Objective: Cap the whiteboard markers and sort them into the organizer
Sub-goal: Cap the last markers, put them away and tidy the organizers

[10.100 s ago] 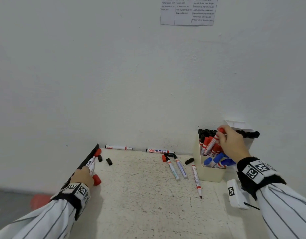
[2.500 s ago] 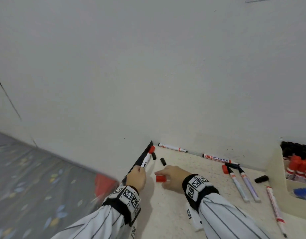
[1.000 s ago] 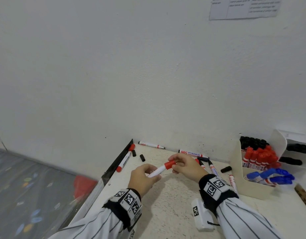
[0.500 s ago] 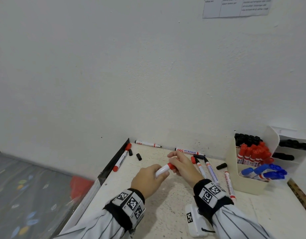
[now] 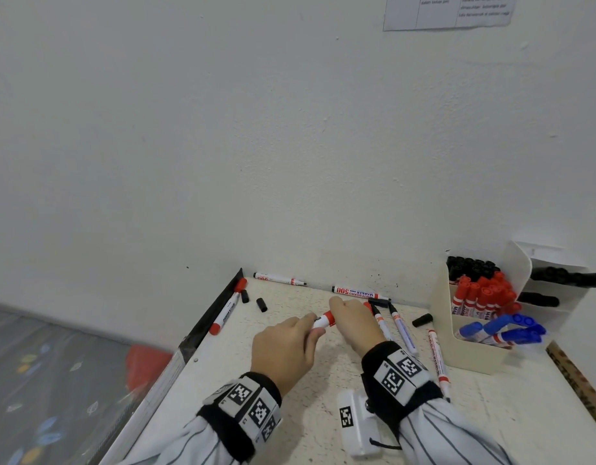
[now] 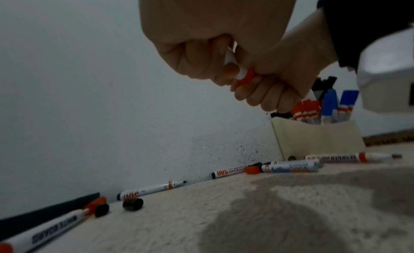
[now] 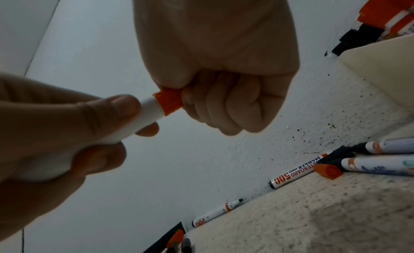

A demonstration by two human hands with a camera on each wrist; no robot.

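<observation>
A white whiteboard marker (image 5: 318, 323) hangs just above the middle of the table. My left hand (image 5: 289, 344) grips its barrel (image 7: 147, 115). My right hand (image 5: 353, 323) is curled round the red cap (image 7: 170, 100), which sits on the marker's end. In the left wrist view the red cap (image 6: 245, 77) shows between the fingers of both hands. The cream organizer (image 5: 471, 350) stands at the right against the wall. It holds black, red and blue capped markers in separate compartments.
Loose markers lie along the wall (image 5: 279, 278) (image 5: 358, 293) and beside the organizer (image 5: 402, 327) (image 5: 437, 357). A red-capped marker (image 5: 227, 307) lies at the table's left edge (image 5: 216, 310). Black caps (image 5: 261, 304) (image 5: 422, 320) and a red cap (image 6: 252, 170) lie loose.
My right hand left the organizer, picked a red cap off the table and met the marker in my left hand. Over the last second the hands have closed together.
</observation>
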